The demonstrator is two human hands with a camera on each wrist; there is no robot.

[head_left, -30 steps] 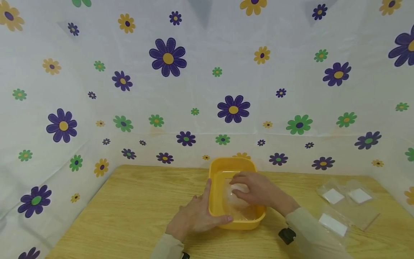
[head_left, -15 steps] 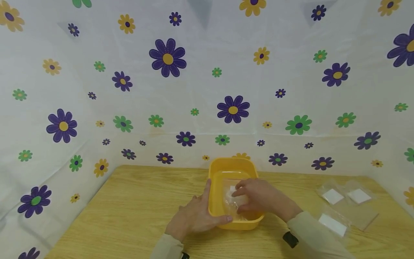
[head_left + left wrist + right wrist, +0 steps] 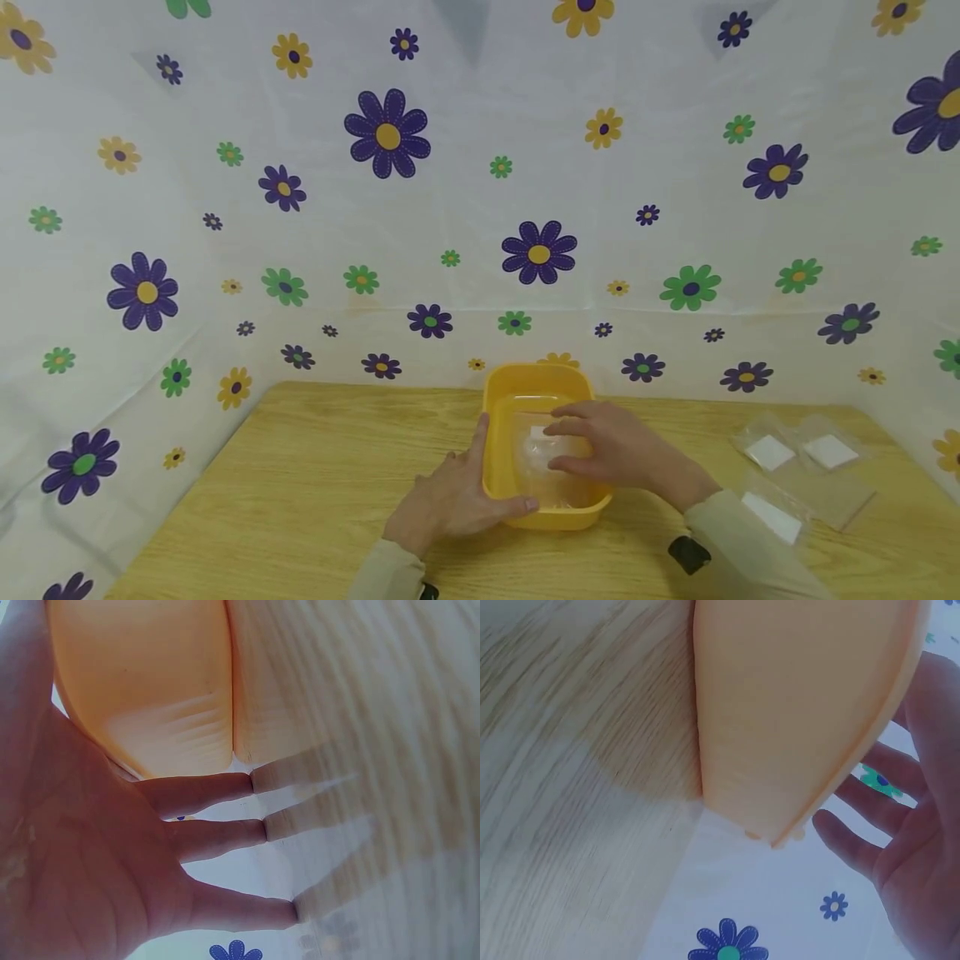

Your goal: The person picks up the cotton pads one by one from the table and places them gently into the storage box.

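Note:
A yellow plastic basin (image 3: 538, 379) stands on the wooden table near the back wall. Inside it lies a clear plastic bag (image 3: 534, 479) with a small white patch near its top; the right hand covers part of it. My left hand (image 3: 442, 504) steadies the basin's near left corner, thumb on the front rim and straight fingers along the left side. In the left wrist view its fingertips touch the table. Over the basin's right side is my right hand (image 3: 622, 446), fingers spread and slightly bent above the bag, pinching nothing. Whether its fingertips touch the bag I cannot tell.
Right of the basin, several clear bags lie on the table (image 3: 337, 467). White pieces show in the back left bag (image 3: 770, 452), the back right bag (image 3: 831, 452) and the front bag (image 3: 774, 518). A flower-printed sheet (image 3: 465, 200) hangs behind and at both sides.
My right hand has drawn back to the right from the middle of the bag, and its fingers have spread. More of the bag shows. The left hand and basin have stayed put.

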